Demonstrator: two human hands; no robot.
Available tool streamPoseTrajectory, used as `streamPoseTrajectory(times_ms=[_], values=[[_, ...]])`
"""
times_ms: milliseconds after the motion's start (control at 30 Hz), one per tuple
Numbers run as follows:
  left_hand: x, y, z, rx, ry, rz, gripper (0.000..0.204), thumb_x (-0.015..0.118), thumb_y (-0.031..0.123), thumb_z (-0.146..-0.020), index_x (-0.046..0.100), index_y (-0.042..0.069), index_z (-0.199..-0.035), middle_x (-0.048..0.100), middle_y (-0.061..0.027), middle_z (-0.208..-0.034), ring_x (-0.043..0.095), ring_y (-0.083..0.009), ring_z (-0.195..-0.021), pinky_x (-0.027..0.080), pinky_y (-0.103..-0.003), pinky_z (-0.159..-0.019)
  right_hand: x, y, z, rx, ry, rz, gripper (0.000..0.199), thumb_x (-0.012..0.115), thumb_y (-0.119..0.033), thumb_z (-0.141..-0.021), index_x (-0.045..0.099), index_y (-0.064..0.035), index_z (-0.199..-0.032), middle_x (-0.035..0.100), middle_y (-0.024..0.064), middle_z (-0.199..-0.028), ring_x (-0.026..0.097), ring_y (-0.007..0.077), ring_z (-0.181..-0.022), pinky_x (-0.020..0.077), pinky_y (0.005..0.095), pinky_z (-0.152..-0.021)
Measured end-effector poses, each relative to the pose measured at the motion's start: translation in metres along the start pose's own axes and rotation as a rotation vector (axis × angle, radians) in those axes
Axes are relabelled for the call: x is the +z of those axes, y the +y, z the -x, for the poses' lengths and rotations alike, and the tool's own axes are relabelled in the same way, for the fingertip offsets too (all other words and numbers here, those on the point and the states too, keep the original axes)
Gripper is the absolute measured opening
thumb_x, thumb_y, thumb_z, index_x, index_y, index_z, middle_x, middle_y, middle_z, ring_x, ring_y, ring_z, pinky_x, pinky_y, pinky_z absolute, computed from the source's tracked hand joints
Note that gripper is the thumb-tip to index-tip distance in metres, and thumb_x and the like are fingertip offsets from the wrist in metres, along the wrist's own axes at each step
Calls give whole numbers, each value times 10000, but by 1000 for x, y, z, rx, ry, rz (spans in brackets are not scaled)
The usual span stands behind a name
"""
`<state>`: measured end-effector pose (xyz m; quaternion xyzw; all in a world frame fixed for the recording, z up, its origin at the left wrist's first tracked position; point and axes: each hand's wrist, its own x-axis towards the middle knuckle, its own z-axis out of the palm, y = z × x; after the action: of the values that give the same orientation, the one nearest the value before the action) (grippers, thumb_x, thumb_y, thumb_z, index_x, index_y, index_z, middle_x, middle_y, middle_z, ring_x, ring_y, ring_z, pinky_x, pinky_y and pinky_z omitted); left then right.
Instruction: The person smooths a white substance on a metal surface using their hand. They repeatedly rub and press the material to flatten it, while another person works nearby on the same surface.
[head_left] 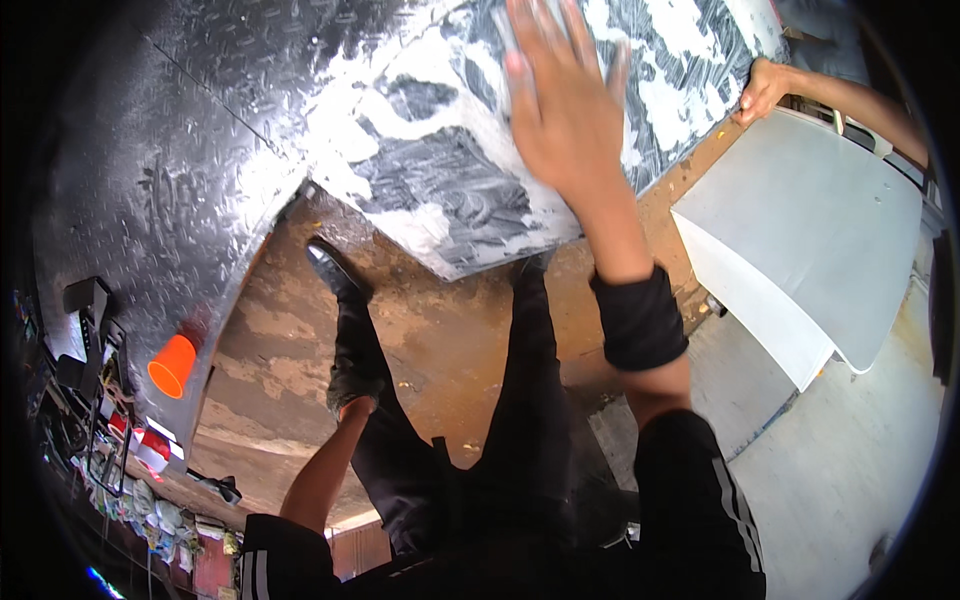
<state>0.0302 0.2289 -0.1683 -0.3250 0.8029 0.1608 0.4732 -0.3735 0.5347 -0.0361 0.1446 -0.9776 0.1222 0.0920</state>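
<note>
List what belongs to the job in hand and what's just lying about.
In use:
- white-smeared sheet
- right hand, spread over it
- another person's hand, at its edge

Seemingly lying about:
- orange cup
- grey panel, right
- crumpled plastic, lower left

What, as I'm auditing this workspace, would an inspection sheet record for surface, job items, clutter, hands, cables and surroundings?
Surface: black table, textured and shiny.
Job items: dark panel, unevenly smeared white.
Clutter: orange cup near the table edge; jumbled things at lower left.
Hands: right hand spread over the panel, fingers blurred; left hand low by the left leg, grip unclear; another person's hand at the panel's right edge.
Cables: nothing seen clearly.
Surroundings: patchy brown floor; pale grey board at right.
</note>
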Motion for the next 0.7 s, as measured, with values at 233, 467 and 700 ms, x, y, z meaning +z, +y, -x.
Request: streamPoseTrajectory(times_ms=[233, 467, 700], values=[[12, -18, -1, -40, 31, 9, 930, 894, 343, -558, 503, 102, -1366, 586, -144, -1289, 583, -334, -1204, 498, -448, -980, 2, -6, 33, 7, -36, -33, 507, 372, -327, -1036, 386, -207, -1528, 445, 43, -1535, 327, 297, -1463, 100, 642, -1176], [-10, -18, 18, -39, 77, -55, 898, 899, 340, -531, 525, 135, -1321, 644, -139, -1180, 644, -348, -1100, 533, -464, -901, -15, -28, 81, 91, -230, -90, 544, 241, -370, -1049, 342, -190, -1552, 364, 84, -1584, 259, 327, -1493, 71, 626, -1181], [-5, -37, 8, 8, 120, -3, 789, 900, 303, -548, 528, 140, -1224, 628, -132, -1180, 658, -334, -1069, 535, -479, -873, 3, -29, 39, 64, -46, -19, 514, 368, -336, -1041, 369, -183, -1532, 392, 46, -1567, 317, 287, -1467, 134, 589, -1198]])
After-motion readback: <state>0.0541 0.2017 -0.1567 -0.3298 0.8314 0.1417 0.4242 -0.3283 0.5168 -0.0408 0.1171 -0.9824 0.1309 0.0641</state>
